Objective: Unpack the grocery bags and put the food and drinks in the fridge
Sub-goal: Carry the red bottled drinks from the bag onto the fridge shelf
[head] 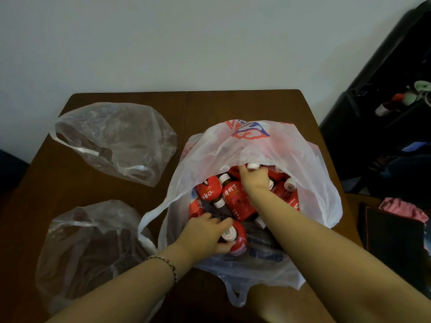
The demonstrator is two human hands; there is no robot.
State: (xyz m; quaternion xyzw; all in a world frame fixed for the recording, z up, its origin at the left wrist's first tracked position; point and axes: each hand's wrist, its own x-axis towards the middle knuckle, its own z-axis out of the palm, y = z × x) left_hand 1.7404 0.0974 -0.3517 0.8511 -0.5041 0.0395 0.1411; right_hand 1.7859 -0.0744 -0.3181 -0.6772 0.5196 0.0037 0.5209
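In the thin plastic bag, left fingers curl round a glossy red bottle, cap upward; right fingers clasp a second bottle.

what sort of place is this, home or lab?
Most likely a room in a home, not a lab: a brown wooden table against a plain white wall, plastic shopping bags on it, one full of red bottles, and a dark shelf of household clutter at right.
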